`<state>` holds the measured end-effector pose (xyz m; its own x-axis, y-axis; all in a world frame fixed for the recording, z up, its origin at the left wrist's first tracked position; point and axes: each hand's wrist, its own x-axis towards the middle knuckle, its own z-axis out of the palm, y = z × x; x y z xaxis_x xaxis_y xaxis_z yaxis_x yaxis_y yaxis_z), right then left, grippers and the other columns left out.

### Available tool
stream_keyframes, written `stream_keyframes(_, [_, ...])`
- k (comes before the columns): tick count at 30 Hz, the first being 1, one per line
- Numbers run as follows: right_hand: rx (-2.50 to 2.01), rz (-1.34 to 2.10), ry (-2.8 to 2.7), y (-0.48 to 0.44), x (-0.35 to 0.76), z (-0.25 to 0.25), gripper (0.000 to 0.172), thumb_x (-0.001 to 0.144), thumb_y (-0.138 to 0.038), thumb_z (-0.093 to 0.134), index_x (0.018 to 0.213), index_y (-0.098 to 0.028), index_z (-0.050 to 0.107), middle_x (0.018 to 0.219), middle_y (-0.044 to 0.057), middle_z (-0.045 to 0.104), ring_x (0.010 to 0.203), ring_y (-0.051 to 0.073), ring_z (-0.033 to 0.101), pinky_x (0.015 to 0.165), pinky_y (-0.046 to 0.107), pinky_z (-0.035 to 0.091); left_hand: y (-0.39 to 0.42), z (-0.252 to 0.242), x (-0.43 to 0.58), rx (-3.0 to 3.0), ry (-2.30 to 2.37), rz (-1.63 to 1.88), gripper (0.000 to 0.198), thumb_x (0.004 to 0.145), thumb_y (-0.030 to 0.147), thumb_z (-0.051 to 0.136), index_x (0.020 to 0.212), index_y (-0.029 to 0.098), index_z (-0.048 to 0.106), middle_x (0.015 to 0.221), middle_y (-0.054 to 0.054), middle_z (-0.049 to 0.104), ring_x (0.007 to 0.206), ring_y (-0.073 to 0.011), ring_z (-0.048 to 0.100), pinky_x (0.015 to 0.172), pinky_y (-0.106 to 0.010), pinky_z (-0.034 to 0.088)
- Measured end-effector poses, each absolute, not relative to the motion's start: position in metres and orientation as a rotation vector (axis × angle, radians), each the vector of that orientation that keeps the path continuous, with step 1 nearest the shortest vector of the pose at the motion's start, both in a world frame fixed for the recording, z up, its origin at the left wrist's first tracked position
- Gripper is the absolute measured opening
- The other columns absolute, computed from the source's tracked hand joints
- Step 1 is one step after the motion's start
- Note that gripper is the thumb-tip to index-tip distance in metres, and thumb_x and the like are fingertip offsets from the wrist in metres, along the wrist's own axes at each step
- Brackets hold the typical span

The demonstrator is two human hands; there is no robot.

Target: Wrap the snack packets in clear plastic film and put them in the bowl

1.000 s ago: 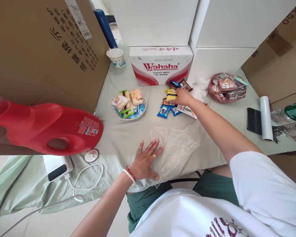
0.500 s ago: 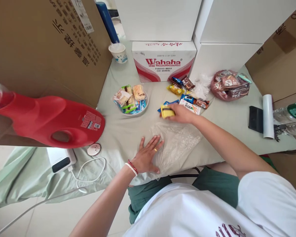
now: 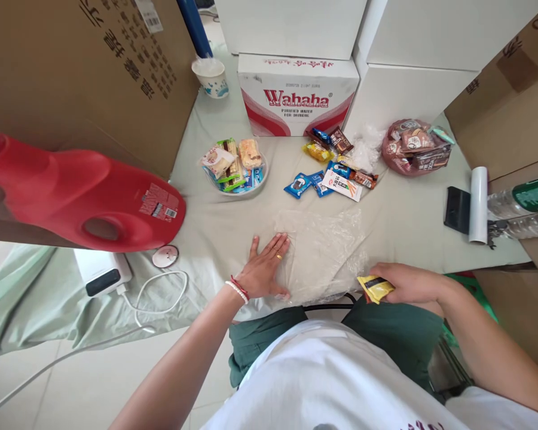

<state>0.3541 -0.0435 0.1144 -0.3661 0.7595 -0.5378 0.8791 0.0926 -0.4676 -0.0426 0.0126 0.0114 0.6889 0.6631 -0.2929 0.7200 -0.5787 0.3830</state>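
My left hand [image 3: 265, 267] lies flat with its fingers spread, pressing on the left edge of a clear plastic bag [image 3: 325, 254] laid out on the cloth. At the table's front edge, right of the bag, my right hand [image 3: 401, 283] is closed around a yellow snack packet [image 3: 376, 288] with a dark stripe; something reddish shows beneath it. Beyond the bag lie blue snack packets [image 3: 299, 186], a white snack packet [image 3: 342, 184] and a yellow-wrapped snack [image 3: 319, 151]. A round white bowl [image 3: 246, 194] holding several wrapped snacks stands further left.
A red jug [image 3: 89, 197] lies at the left, with a white power bank [image 3: 101, 273] and cable before it. A Wahaha carton [image 3: 298, 98] stands at the back. On the right are a reddish bowl of snacks [image 3: 416, 146], a white roll [image 3: 477, 205] and plastic bottles [image 3: 533, 197].
My right hand has moved from beside the blue packets back and right to the table's front edge, carrying the yellow packet. My left hand stays on the bag. The view has shifted slightly.
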Motion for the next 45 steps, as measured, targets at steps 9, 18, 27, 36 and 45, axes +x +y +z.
stream_keyframes(9, [1.756, -0.912, 2.407, 0.009, 0.313, 0.121, 0.048, 0.08, -0.026, 0.069, 0.128, -0.02, 0.065, 0.12, 0.011, 0.07, 0.109, 0.028, 0.068, 0.094, 0.034, 0.051, 0.014, 0.022, -0.036, 2.343, 1.108, -0.267, 0.147, 0.064, 0.086, 0.075, 0.171, 0.015, 0.005, 0.177, -0.023, 0.005, 0.165, -0.0433, 0.008, 0.125, -0.069, -0.017])
stream_keyframes(18, [1.719, -0.637, 2.287, 0.011, 0.228, 0.089, 0.086, 0.081, -0.04, 0.084, 0.157, -0.027, 0.045, 0.158, 0.015, 0.046, 0.111, 0.032, 0.072, 0.078, 0.033, 0.052, 0.014, 0.022, -0.037, 2.346, 1.095, -0.242, 0.146, 0.065, 0.082, 0.078, 0.171, 0.015, 0.003, 0.177, -0.022, 0.003, 0.165, -0.0416, 0.007, 0.125, -0.07, -0.016])
stream_keyframes(27, [1.707, -0.555, 2.329, 0.011, 0.234, 0.103, 0.055, 0.093, -0.044, 0.073, 0.14, -0.021, 0.057, 0.137, 0.014, 0.064, 0.106, 0.032, 0.072, 0.073, 0.034, 0.05, 0.013, 0.022, -0.037, 2.344, 1.09, -0.205, 0.144, 0.066, 0.082, 0.077, 0.171, 0.016, 0.003, 0.177, -0.022, 0.005, 0.165, -0.0425, 0.009, 0.125, -0.069, -0.017])
stream_keyframes(36, [1.618, -0.543, 2.325, 0.008, 0.226, 0.097, 0.049, 0.095, -0.032, 0.066, 0.141, -0.02, 0.056, 0.131, 0.014, 0.067, 0.104, 0.031, 0.073, 0.075, 0.034, 0.05, 0.013, 0.023, -0.036, 2.344, 1.101, -0.216, 0.145, 0.065, 0.081, 0.079, 0.171, 0.017, 0.004, 0.177, -0.022, 0.006, 0.165, -0.042, 0.009, 0.125, -0.068, -0.017])
stream_keyframes(45, [1.666, -0.636, 2.421, -0.005, 0.237, 0.096, 0.076, 0.097, -0.042, 0.068, 0.163, -0.021, 0.036, 0.16, 0.017, 0.046, 0.119, 0.032, 0.069, 0.083, 0.038, 0.057, 0.014, 0.028, -0.052, 2.252, 1.065, 0.006, 0.116, 0.08, 0.062, 0.077, 0.171, 0.021, 0.017, 0.178, -0.019, 0.006, 0.165, -0.0397, 0.012, 0.13, -0.068, 0.001])
